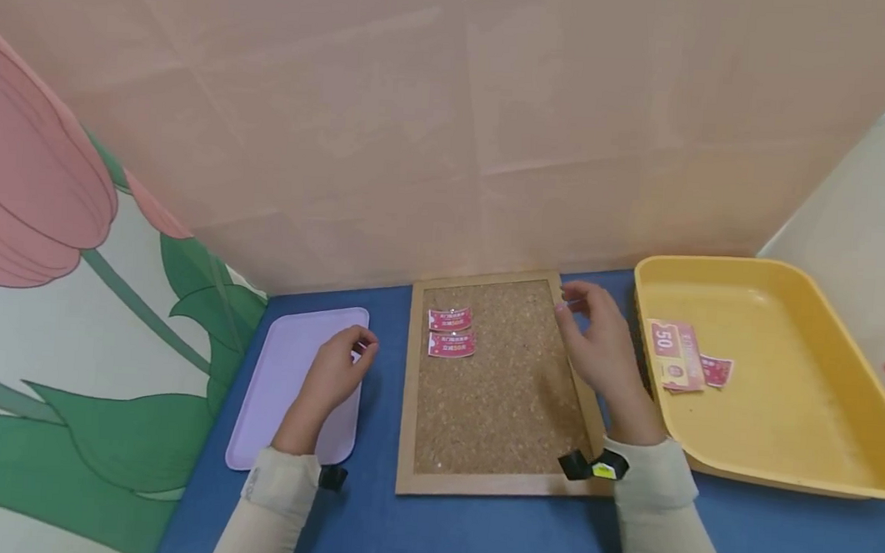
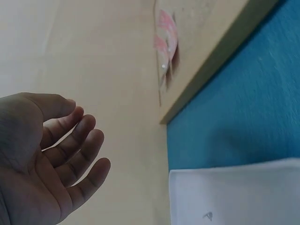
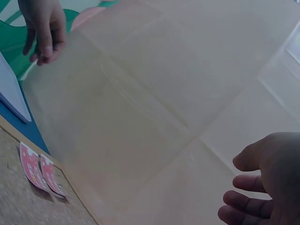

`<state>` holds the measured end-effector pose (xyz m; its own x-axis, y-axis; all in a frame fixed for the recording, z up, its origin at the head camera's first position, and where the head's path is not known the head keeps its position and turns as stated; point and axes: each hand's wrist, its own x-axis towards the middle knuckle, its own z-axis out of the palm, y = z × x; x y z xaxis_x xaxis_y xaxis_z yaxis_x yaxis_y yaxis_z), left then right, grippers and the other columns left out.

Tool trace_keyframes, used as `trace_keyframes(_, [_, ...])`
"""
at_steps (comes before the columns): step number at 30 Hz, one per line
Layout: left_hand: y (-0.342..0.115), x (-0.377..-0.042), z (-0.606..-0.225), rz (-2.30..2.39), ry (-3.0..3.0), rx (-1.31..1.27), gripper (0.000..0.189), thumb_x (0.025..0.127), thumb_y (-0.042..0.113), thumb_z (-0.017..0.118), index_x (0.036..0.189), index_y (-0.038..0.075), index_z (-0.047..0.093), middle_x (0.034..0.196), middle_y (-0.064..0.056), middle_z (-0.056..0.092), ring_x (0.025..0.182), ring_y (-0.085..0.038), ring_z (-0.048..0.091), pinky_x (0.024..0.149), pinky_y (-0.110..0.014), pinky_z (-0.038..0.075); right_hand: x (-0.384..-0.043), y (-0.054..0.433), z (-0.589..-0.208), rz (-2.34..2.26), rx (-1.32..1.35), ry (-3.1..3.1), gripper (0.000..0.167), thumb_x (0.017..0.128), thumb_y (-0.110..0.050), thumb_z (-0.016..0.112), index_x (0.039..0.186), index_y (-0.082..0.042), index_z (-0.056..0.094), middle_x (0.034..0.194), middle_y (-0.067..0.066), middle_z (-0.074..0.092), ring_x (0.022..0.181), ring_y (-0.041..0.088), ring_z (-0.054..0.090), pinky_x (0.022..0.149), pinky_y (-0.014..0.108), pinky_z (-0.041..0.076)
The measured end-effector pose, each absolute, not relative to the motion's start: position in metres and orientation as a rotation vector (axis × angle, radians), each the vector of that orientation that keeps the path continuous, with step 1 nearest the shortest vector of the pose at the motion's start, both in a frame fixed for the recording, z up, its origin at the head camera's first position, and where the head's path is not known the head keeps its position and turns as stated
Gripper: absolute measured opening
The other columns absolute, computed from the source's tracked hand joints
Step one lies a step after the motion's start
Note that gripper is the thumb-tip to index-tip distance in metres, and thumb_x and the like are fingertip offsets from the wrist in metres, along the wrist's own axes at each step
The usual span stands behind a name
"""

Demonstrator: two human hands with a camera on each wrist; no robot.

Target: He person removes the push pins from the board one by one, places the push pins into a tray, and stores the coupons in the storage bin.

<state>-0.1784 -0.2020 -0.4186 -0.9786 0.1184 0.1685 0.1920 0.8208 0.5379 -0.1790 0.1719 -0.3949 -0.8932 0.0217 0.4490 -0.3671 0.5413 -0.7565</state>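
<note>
Over the lilac tray (image 1: pixel 288 360) hovers my left hand (image 1: pixel 336 369), its fingers loosely bent and nothing visible in them. My right hand (image 1: pixel 597 339) is above the right edge of the cork board (image 1: pixel 504 397), fingers slightly bent, holding nothing that I can see. Two pink coupons, an upper coupon (image 1: pixel 450 319) and a lower coupon (image 1: pixel 451 345), hang one below the other at the board's upper left. Small pins show at their top edges, and in the left wrist view their ends curl away from the cork. A small pin-like item (image 2: pixel 207 215) lies in the tray.
To the right stands a yellow tray (image 1: pixel 796 412) with a pink-and-yellow coupon (image 1: pixel 674 355) and a smaller pink coupon (image 1: pixel 717 371) at its left side. A blue tabletop (image 1: pixel 474 537) lies beneath everything. A beige sheet (image 1: pixel 359 138) rises behind the board.
</note>
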Motion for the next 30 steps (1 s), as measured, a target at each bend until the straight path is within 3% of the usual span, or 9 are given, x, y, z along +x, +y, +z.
trace_keyframes(9, [-0.183, -0.188, -0.414, -0.956, -2.804, -0.292, 0.013, 0.096, 0.02, 0.062, 0.103, 0.009, 0.065, 0.097, -0.005, 0.065, 0.092, -0.022, 0.062, 0.08, -0.039, 0.051, -0.188, 0.14, -0.403, 1.36, 0.382, -2.427, 0.033, 0.098, -0.02, 0.057, 0.126, -0.002, 0.054, 0.116, 0.015, 0.056, 0.102, 0.031, 0.055, 0.085, 0.052, 0.044])
trace_keyframes(24, [-0.151, -0.198, -0.42, -0.991, -2.812, -0.393, 0.017, 0.096, 0.022, 0.062, 0.106, 0.008, 0.066, 0.099, -0.005, 0.065, 0.092, -0.022, 0.063, 0.078, -0.035, 0.051, -0.214, 0.107, -0.424, 1.488, 0.401, -2.497, 0.03, 0.1, -0.018, 0.054, 0.126, -0.002, 0.054, 0.112, 0.013, 0.056, 0.103, 0.028, 0.054, 0.093, 0.05, 0.043])
trace_keyframes(30, [-0.14, -0.206, -0.424, -0.951, -2.854, -0.405, 0.021, 0.098, 0.025, 0.059, 0.111, 0.011, 0.067, 0.102, -0.003, 0.065, 0.095, -0.023, 0.063, 0.075, -0.036, 0.051, -0.22, 0.098, -0.436, 1.563, 0.404, -2.578, 0.032, 0.102, -0.023, 0.051, 0.128, -0.005, 0.052, 0.11, 0.01, 0.057, 0.101, 0.025, 0.055, 0.088, 0.045, 0.045])
